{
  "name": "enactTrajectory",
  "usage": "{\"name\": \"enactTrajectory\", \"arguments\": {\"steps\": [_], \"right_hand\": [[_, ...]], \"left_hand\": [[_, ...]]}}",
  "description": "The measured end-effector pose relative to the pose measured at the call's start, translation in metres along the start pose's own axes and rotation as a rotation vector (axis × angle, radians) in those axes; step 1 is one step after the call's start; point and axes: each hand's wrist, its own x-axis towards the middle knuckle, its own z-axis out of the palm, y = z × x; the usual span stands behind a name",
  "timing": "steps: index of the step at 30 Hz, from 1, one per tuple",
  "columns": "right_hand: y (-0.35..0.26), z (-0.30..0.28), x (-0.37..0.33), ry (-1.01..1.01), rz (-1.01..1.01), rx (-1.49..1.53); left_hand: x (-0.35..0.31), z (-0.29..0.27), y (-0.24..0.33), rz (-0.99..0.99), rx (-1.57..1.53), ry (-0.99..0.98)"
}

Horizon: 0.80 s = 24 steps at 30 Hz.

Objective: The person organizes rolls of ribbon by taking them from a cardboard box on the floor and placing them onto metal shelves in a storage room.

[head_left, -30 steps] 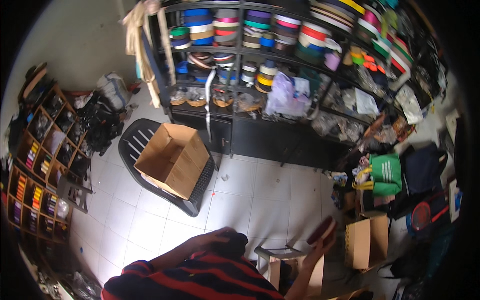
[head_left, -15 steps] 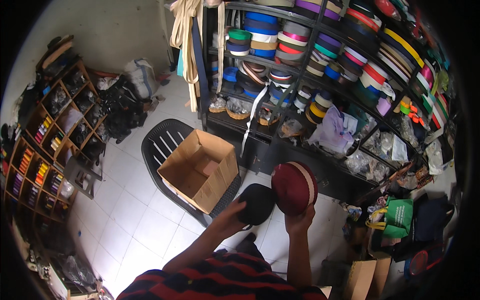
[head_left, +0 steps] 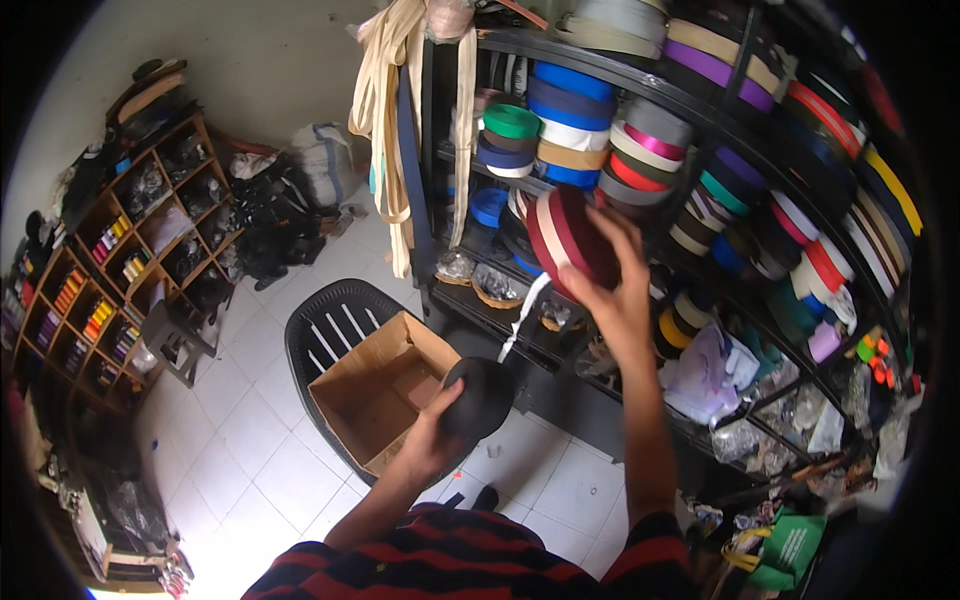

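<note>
Right grip (head_left: 622, 298) holds a round, cream-striped maroon roll (head_left: 567, 238).

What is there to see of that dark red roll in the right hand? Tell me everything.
The dark red roll is round and thick and looks like wound fabric tape, with a cream stripe running around its outer edge between maroon bands. It is held up, tilted, in the right hand, whose thumb and fingers grip it. Behind it is the black shelf; whether they touch is unclear.

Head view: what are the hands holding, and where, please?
Left hand: black roll, by its left edge. Right hand: maroon roll, by its right side.
</note>
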Motion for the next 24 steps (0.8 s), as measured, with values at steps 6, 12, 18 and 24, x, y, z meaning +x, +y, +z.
{"name": "enactTrajectory", "arguments": {"steps": [6, 12, 18, 24], "right_hand": [[0.043, 0.046, 0.136, 0.045, -0.157, -0.323], [0.081, 0.118, 0.224, 0.106, -0.354, -0.889], [0.105, 0.159, 0.268, -0.023, -0.349, -1.132], [0.15, 0.184, 0.315, -0.249, -0.044, -0.653]], "left_hand": [[0.059, 0.016, 0.026, 0.065, 0.007, -0.011], [0.106, 0.005, 0.048, -0.014, -0.043, 0.03], [0.133, 0.003, 0.068, -0.018, -0.033, -0.112], [0.165, -0.017, 0.075, -0.155, -0.082, -0.179]]}}
